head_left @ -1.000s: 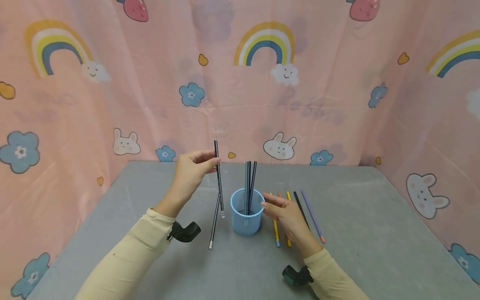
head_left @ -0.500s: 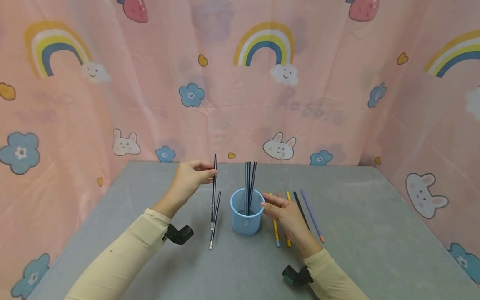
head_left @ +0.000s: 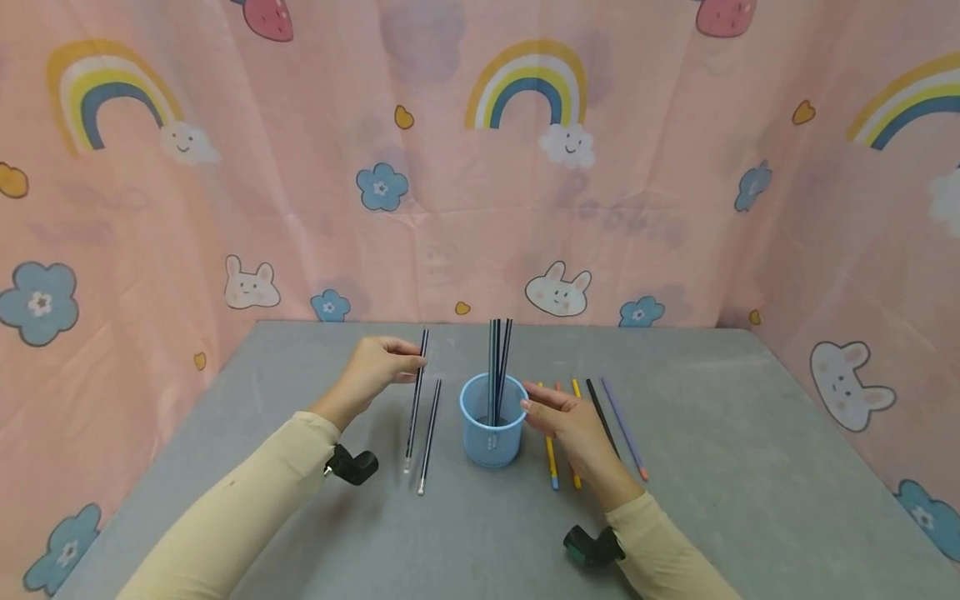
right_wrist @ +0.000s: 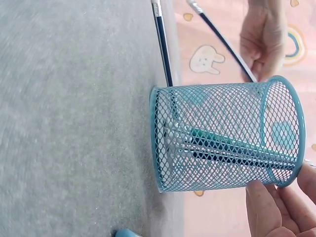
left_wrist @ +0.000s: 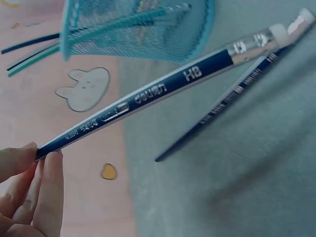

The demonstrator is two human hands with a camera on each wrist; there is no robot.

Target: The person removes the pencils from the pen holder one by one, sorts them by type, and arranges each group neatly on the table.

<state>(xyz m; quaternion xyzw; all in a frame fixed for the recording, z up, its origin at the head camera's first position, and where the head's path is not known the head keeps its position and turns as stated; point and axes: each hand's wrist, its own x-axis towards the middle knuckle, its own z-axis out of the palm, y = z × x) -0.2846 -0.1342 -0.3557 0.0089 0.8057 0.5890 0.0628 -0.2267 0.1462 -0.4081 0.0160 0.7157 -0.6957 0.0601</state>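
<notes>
My left hand (head_left: 371, 371) pinches a dark blue pencil (left_wrist: 148, 96) marked HB near one end, its eraser end pointing down toward the table. Just right of it, a second dark blue pencil (head_left: 430, 437) with a white eraser lies on the grey table. The light blue mesh pencil cup (head_left: 491, 446) stands upright in the middle, with several dark and green-blue pencils (head_left: 498, 358) inside, eraser ends down. At the cup's right side my right hand (head_left: 573, 433) holds the rim between thumb and fingers, as the right wrist view shows.
Right of the cup lies a row of pencils, partly covered by the right hand: yellow (head_left: 551, 460), black (head_left: 600, 408) and purple (head_left: 624, 429) ones. A pink patterned curtain (head_left: 465, 233) encloses the table (head_left: 712, 467) at the back and sides.
My left hand has come down and slightly left with its pencil, which now slants beside the lying pencil rather than crossing it in the head view. The right hand stays at the cup.
</notes>
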